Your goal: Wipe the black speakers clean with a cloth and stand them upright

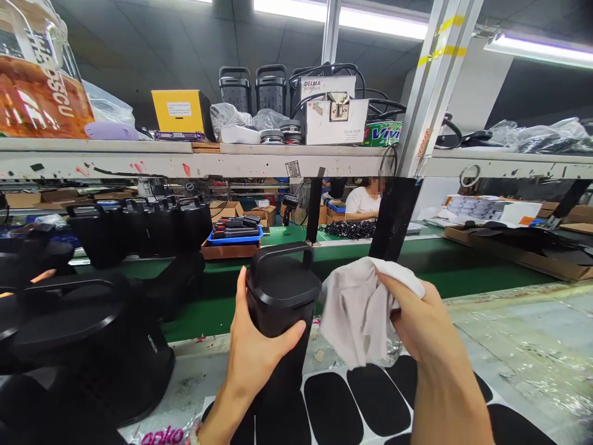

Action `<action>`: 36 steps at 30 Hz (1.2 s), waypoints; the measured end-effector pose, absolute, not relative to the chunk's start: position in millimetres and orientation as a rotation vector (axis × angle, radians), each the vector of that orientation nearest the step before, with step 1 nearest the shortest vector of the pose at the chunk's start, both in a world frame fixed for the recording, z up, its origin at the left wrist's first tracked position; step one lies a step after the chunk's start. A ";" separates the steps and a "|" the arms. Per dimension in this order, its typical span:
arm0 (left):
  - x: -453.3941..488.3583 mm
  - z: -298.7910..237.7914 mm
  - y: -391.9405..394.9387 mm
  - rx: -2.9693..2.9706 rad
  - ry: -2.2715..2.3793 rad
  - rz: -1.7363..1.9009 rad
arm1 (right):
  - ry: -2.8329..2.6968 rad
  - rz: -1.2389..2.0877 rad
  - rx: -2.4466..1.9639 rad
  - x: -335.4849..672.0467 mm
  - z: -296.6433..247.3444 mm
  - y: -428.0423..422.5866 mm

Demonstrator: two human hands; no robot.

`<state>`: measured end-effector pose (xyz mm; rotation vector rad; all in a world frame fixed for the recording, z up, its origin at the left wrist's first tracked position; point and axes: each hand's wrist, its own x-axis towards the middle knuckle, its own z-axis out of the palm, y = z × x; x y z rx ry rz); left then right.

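A black portable speaker [283,290] with a carry handle on top stands upright in front of me. My left hand [259,349] is wrapped round its near side, thumb pressed on the front. To the right, my right hand [419,318] pinches a crumpled white cloth [359,309], which hangs close beside the speaker's right side; I cannot tell whether they touch. Beneath both hands lies a white sheet with rounded black pads [333,408].
More black speakers [92,340] crowd the left, near and far. Behind runs a green conveyor belt [430,266] with a blue tray [236,232] of black parts. A loaded shelf [250,162] crosses above. A flat carton [523,247] sits at right. A person [364,201] works across the belt.
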<state>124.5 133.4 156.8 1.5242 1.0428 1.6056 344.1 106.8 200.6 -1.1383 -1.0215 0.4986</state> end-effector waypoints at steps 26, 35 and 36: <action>147.7 141.2 88.8 2.043 1.180 1.201 | -0.728 0.947 -1.063 337.0 213.9 116.2; 121.6 151.9 108.3 1.919 1.014 1.023 | -0.834 1.089 -0.930 324.3 210.5 112.8; 113.9 154.3 118.4 1.848 0.966 1.014 | -0.851 1.091 -0.907 320.5 211.7 111.4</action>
